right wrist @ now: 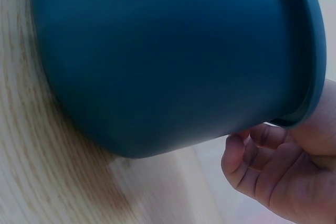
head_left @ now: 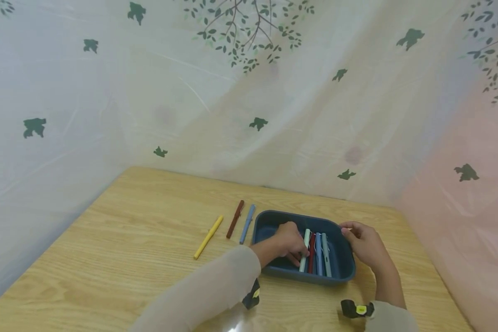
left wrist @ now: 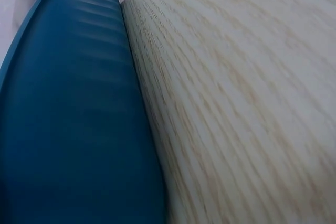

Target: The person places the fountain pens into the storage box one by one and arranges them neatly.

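Note:
A dark blue rectangular box (head_left: 344, 275) stands on the table, with several pens lying side by side in it. My left hand (head_left: 288, 237) reaches inside, its fingers bent around a pale mint pen (head_left: 306, 236). Right of that pen lie a dark red pen (head_left: 311, 258), a blue pen (head_left: 318, 253) and a grey-green pen (head_left: 326, 256). At the box's far right corner, my right hand (head_left: 367, 244) grips the rim; in the right wrist view its fingers (right wrist: 236, 153) curl against the outside. The left wrist view holds only the box's outer wall (left wrist: 79, 114) and the table.
Left of the box, a yellow pen (head_left: 208, 237), a dark red pen (head_left: 235, 219) and a blue pen (head_left: 247, 224) lie apart on the wooden table (head_left: 128, 240). A pale curtain (head_left: 216, 138) with leaf and bird prints hangs behind the table and along its sides.

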A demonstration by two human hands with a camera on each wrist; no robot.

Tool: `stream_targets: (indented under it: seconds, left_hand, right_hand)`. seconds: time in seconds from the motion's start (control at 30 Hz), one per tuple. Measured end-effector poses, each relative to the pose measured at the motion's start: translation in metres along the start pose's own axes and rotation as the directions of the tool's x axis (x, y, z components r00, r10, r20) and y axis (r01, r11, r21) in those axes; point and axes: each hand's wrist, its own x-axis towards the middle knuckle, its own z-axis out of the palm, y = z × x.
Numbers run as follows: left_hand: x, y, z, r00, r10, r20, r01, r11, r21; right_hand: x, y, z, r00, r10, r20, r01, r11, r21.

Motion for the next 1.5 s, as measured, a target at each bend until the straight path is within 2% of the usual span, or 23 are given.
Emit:
stream_targets:
  seconds: [0.33, 1.0, 1.17, 1.5]
  left_hand:
    - [-0.002, -0.001, -0.009, 0.997, -0.006, 0.071, 0.012, 0.997, -0.077]
    - [0.001, -0.003, -0.009, 0.995, 0.001, 0.103, 0.009, 0.995, -0.099]
    - [0.0, 0.001, -0.013, 0.993, 0.024, 0.116, -0.012, 0.994, -0.108]
    - [-0.007, 0.016, -0.024, 0.987, 0.129, 0.094, -0.123, 0.99, -0.064]
  right_hand:
    - [0.002, 0.001, -0.003, 1.0, -0.012, 0.007, 0.013, 1.0, -0.01]
    - [0.0, 0.006, -0.005, 0.999, -0.036, 0.007, 0.036, 0.999, -0.006]
    - [0.0, 0.007, -0.005, 0.999, -0.044, 0.011, 0.044, 0.999, -0.008]
    - [0.0, 0.012, -0.004, 0.999, -0.041, 0.021, 0.041, 0.999, -0.009]
